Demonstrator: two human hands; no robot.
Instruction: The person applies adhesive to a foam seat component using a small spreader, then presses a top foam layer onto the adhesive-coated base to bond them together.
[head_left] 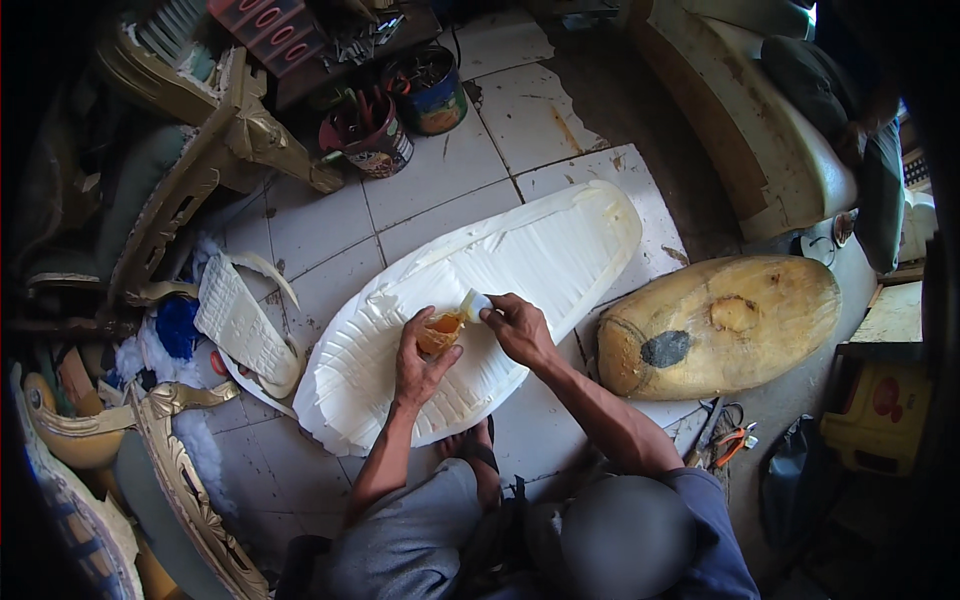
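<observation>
A long white foam pad (pixel 560 240), rounded at its ends and scored with grooves, lies in front of me on the floor. Over its middle, my left hand (pixel 418 370) is closed around a small amber cup-like container (pixel 437 336), its opening facing my other hand. My right hand (pixel 518 330) pinches a small pale, flat piece (pixel 473 304) right at the container's rim. Whether that piece is foam or a plastic spreader I cannot tell. A yellowish, worn foam pad (pixel 720 325) with a dark patch rests to the right.
White foam offcuts (pixel 245 320) and carved gold furniture frames (pixel 185 480) crowd the left. Two tool buckets (pixel 368 140) stand beyond the pad. Orange-handled pliers (pixel 735 445) and a yellow case (pixel 875 415) are at the right. Another person sits at the far right, near a pale curved furniture piece (pixel 750 120).
</observation>
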